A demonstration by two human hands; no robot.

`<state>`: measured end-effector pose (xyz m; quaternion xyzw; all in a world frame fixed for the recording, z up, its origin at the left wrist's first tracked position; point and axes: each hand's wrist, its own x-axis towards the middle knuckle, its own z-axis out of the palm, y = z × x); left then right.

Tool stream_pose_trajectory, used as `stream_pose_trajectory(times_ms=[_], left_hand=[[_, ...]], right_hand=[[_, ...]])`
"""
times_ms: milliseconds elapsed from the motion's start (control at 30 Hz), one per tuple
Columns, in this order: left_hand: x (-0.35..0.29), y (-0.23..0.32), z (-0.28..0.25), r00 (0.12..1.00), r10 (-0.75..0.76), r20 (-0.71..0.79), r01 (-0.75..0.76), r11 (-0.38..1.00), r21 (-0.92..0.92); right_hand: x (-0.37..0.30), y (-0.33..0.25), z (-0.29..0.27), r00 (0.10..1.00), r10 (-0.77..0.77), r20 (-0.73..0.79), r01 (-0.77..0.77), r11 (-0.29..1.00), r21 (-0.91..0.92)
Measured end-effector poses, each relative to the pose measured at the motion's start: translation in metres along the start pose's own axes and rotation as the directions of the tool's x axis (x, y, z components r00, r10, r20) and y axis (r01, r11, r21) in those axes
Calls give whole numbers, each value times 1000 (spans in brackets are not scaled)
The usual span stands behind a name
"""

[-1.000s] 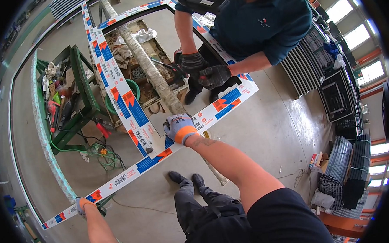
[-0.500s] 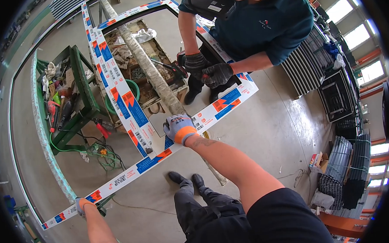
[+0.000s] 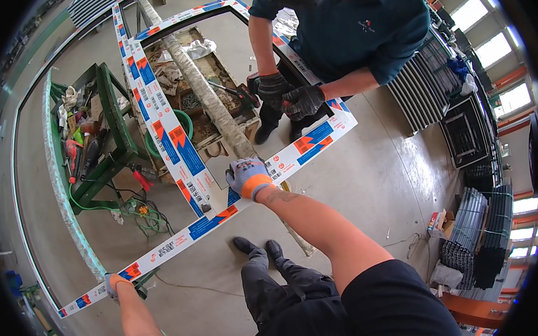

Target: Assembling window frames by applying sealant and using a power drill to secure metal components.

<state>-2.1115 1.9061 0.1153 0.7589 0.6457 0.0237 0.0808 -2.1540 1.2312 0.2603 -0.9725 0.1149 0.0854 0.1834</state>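
A large window frame [image 3: 191,234] wrapped in white film with blue and orange print lies in front of me. My left hand [image 3: 113,284], in a grey glove with an orange cuff, is closed round the frame's near bar at the far left. My right hand [image 3: 248,176], gloved alike, is closed over the same bar near its middle; its fingertips curl over the inner edge and are partly hidden. Across from me a co-worker's dark-gloved hands [image 3: 302,101] meet above the frame's right side. Beside them is a red and black power tool [image 3: 246,97].
A padded support bar [image 3: 212,104] passes under the frame, above a wooden tray [image 3: 211,149] of hardware. On the left are a green tool stand [image 3: 123,120], a curved padded rail [image 3: 62,183] and tangled cables [image 3: 148,218]. Stacked profiles [image 3: 494,236] stand at the right.
The co-worker's head and upper body have shifted slightly, and their gloved hands have turned a little. My two hands and the window frame stay in place.
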Motion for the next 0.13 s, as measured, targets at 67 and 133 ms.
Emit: stream_pose_trajectory(times_ms=[67, 133], left_hand=[[-104, 47, -1, 823, 377, 426, -569, 545, 616], [-31, 31, -26, 987, -34, 158, 37, 999, -16]], right_hand=[[-8, 40, -10, 996, 90, -8, -90, 993, -73], [-3, 7, -9, 1000, 30, -2, -30, 1000, -2]])
